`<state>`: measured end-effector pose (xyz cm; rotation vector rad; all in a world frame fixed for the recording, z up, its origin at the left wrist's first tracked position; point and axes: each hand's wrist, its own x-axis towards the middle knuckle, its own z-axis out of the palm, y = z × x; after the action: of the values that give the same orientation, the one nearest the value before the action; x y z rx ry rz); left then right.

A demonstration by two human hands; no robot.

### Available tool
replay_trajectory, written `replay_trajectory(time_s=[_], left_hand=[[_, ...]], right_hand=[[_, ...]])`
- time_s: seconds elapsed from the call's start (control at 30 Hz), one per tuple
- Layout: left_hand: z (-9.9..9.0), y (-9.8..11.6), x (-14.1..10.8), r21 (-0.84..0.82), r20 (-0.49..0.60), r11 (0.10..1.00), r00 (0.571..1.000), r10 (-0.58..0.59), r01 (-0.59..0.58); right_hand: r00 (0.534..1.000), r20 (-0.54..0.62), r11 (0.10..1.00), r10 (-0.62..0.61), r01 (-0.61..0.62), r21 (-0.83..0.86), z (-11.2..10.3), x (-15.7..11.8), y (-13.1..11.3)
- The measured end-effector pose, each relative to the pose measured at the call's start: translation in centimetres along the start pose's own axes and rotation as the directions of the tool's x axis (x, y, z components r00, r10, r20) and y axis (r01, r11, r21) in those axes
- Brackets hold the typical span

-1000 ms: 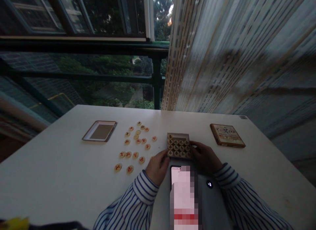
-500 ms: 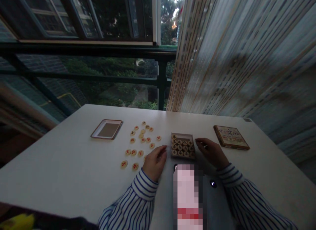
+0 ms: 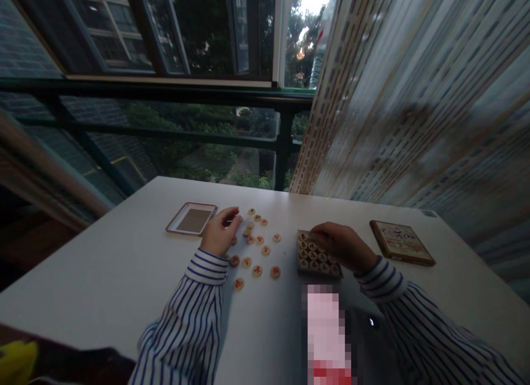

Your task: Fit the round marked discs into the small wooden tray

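Several round pale pieces with red or dark characters [image 3: 257,271] lie scattered on the white table [image 3: 103,297]. Over their left side is my left hand [image 3: 221,230], its thumb and fingers curved toward each other; whether a piece is between the fingertips cannot be made out. A shallow box [image 3: 318,259] to the right holds rows of pieces with dark characters. My right hand [image 3: 345,245] reaches over the box's back right part, fingers bent down and fingertips hidden, so what they hold, if anything, does not show.
An open tray-like lid [image 3: 191,218] lies at the back left. A flat box with a printed cover [image 3: 401,241] sits at the right. In front of the pieces' box is a blurred-out pink panel [image 3: 325,330]. Railing and curtain stand behind the table.
My left hand has moved left and away from me, over the loose pieces. My right hand has come left over the box from beside it. The view has shifted slightly.
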<state>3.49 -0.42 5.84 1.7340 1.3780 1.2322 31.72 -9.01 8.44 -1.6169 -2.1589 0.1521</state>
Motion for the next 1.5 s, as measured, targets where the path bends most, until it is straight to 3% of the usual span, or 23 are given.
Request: replay_trajectory(time_s=[0.2, 0.57, 0.8, 1.2, 1.33, 1.5], left_hand=[[-1.0, -3.4, 2.3, 0.19, 0.003, 0.981, 0.999, -0.039, 0.038], [0.4, -7.0, 2.1, 0.511, 0.095, 0.859, 0.991, -0.092, 0.03], [0.8, -8.0, 2.1, 0.542, 0.112, 0.84, 0.99, -0.083, 0.009], [0.9, -8.0, 2.1, 0.526, 0.111, 0.85, 0.992, -0.057, -0.01], [1.0, -7.9, 2.0, 0.554, 0.107, 0.827, 0.994, 0.038, -0.091], [0.9, -7.0, 1.9, 0.532, 0.043, 0.799, 0.951, 0.305, -0.28]], right_hand=[[0.997, 0.06, 0.999, -0.038, 0.038, -0.003, 1.2, 3.0, -1.3], [0.968, 0.237, 0.993, -0.086, 0.103, -0.063, 5.3, 8.8, -4.1], [0.946, 0.303, 0.986, -0.117, 0.148, -0.082, 7.3, 10.9, -5.8], [0.936, 0.335, 0.981, -0.106, 0.153, -0.117, 7.6, 10.9, -6.3], [0.939, 0.325, 0.981, -0.112, 0.157, -0.116, 7.3, 10.7, -6.2], [0.949, 0.299, 0.987, -0.103, 0.135, -0.088, 6.4, 10.2, -6.2]])
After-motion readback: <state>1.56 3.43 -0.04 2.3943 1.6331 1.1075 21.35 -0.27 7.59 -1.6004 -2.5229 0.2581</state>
